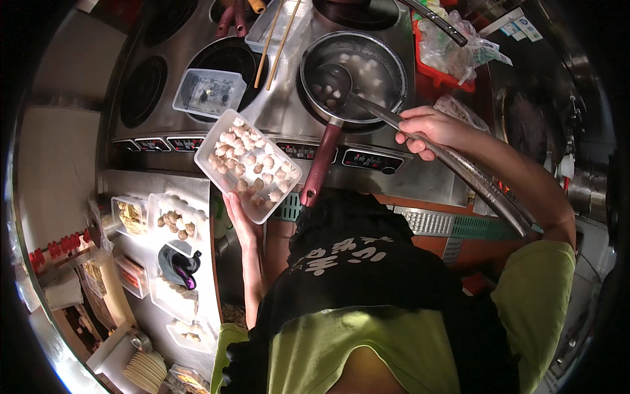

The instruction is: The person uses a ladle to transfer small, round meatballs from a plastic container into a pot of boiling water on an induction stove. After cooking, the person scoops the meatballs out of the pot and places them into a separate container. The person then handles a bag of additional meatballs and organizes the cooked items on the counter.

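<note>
My left hand [241,212] supports a translucent plastic container [209,160] from below. Many small pale meatballs [251,160] lie inside it, spread over its bottom. In my right hand [425,129] is the long metal handle of a ladle [379,109]. The ladle's bowl [333,81] is down in a saucepan [401,66] and holds a few balls. More pale balls [362,69] sit in the cloudy liquid of the pan. The saucepan stands on a cooktop, its maroon handle [322,165] pointing toward me.
An almost empty plastic container [209,91] sits over a burner at left. Wooden chopsticks [275,49] lie across another clear container [295,29]. A red basket [438,74] with plastic bags stands at right. Several food containers [174,221] line the lit counter at lower left.
</note>
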{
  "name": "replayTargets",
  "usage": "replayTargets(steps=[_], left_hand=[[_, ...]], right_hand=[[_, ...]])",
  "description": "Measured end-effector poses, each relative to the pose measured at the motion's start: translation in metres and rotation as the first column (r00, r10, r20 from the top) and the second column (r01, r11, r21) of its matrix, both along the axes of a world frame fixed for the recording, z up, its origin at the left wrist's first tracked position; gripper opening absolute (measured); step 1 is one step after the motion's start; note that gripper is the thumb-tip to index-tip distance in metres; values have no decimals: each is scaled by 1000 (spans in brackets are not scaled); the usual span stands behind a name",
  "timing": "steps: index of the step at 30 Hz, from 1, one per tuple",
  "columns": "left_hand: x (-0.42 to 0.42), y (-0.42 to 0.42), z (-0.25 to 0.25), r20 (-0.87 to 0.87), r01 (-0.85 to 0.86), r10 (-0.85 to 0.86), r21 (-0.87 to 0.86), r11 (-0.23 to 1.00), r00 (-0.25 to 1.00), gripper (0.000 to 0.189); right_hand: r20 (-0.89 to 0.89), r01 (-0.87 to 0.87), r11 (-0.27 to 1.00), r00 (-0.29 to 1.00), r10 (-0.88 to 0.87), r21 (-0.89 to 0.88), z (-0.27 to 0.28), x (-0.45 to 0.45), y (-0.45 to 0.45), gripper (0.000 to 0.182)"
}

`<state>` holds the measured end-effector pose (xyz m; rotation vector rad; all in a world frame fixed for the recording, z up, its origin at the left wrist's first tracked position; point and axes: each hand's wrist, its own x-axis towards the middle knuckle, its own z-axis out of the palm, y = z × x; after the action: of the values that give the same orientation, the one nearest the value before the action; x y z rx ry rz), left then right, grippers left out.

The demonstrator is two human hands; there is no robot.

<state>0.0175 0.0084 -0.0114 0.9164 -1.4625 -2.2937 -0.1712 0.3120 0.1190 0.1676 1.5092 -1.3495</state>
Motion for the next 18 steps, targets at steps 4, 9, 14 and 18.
replayTargets(steps=[4,9,14,18], left_hand=[[-2,-4,-5,35,-7,7,17,1000,999,69],[-10,4,9,49,6,-3,-55,998,999,70],[-16,5,11,76,65,-65,2,998,995,72],[-20,8,14,74,79,-79,3,997,994,73]], right_hand=[[133,119,985,986,-102,-124,-16,6,24,12],[79,183,976,982,-174,-117,-13,26,31,14],[-7,106,990,994,-107,-96,-16,48,45,18],[-191,-6,1000,982,2,-19,-11,71,48,31]])
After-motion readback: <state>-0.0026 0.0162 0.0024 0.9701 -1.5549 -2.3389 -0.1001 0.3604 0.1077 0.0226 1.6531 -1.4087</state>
